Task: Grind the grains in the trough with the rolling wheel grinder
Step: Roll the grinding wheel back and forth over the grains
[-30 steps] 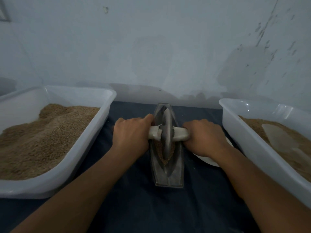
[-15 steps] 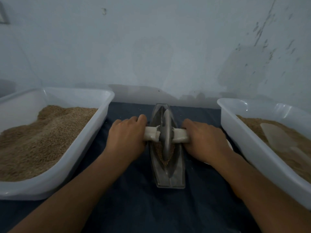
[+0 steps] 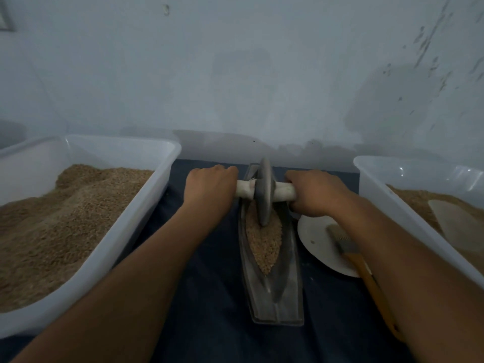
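At frame centre, the grey metal disc wheel (image 3: 264,191) stands upright at the far end of the narrow boat-shaped metal trough (image 3: 272,258), over tan grains (image 3: 264,242). Left hand (image 3: 209,189) and right hand (image 3: 314,192) each grasp its white axle handle (image 3: 284,192).

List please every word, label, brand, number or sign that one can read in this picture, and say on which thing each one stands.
None: no readable text shows anywhere.
Left tub: plain white, no label.
Right tub: plain white, no label.
Trough: bare metal, no marking.
Wheel: no marking.
Plate: plain.
Brush: handle shows no print.
Wall: only stains and chipped paint, no writing.
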`<state>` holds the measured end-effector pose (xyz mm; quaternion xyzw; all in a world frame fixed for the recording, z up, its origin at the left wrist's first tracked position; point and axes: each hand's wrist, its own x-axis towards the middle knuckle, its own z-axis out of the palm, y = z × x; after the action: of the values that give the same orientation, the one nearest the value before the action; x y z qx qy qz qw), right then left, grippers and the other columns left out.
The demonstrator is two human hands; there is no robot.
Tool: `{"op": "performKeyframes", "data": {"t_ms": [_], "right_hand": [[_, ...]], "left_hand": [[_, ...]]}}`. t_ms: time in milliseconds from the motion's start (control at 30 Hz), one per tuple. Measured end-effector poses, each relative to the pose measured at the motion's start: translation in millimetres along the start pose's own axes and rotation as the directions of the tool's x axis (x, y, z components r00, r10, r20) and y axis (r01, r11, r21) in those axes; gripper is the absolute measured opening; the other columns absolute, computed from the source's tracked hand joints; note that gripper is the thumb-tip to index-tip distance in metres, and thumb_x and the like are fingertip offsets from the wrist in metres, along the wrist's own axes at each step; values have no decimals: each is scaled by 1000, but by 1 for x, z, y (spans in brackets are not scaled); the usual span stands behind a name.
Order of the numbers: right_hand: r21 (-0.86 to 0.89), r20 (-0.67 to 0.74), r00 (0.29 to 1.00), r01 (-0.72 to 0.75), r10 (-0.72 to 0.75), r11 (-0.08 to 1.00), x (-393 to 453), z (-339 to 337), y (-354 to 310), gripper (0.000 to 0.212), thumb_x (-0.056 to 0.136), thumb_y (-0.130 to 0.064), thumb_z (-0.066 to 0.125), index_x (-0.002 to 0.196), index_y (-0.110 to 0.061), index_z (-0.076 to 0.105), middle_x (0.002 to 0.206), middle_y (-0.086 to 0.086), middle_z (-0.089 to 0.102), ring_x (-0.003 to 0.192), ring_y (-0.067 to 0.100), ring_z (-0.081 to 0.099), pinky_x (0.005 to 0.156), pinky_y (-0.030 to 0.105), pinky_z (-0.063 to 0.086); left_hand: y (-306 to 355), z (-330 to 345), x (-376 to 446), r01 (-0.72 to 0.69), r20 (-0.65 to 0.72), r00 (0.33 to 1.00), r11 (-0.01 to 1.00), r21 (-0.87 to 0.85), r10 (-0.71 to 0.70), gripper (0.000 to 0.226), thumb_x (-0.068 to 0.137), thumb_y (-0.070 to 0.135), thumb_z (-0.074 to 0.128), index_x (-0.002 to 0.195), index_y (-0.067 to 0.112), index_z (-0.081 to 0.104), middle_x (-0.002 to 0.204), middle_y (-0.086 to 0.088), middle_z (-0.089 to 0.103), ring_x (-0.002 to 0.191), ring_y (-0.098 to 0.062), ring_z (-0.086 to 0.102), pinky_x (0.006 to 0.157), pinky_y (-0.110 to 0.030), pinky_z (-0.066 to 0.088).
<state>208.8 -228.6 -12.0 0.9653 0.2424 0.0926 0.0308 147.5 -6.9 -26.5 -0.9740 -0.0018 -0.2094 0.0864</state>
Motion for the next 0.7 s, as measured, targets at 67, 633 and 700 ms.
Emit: {"op": "performKeyframes", "data": {"t_ms": [67, 633, 700], "right_hand": [[6, 3, 1000, -5, 4, 1000, 8, 0, 2, 31, 73, -35, 72, 91, -36, 47, 80, -11, 49, 68, 13, 46, 49, 26, 26], [-77, -299, 954, -24, 0, 997, -83, 3, -36, 23, 82, -31, 65, 88, -28, 43, 80, -6, 58, 66, 20, 52, 51, 30, 22], [-76, -342, 939, 14, -39, 997, -99, -1, -43, 22, 82, -29, 66, 90, -24, 45, 83, -2, 59, 71, 23, 57, 57, 33, 27]], "left_hand": [[2, 2, 9, 0, -19, 1000, 1000, 9, 1, 18, 90, 24, 63, 106, 23, 55, 101, -1, 62, 89, -22, 63, 65, -33, 34], [7, -12, -69, -37, -103, 994, 999, -19, 35, 37, 82, 21, 70, 100, 23, 39, 103, 0, 60, 93, -22, 60, 73, -34, 30], [8, -20, -80, -42, -97, 995, 998, -39, 38, 37, 83, 22, 70, 102, 23, 38, 106, -1, 59, 96, -23, 59, 76, -35, 32]]}}
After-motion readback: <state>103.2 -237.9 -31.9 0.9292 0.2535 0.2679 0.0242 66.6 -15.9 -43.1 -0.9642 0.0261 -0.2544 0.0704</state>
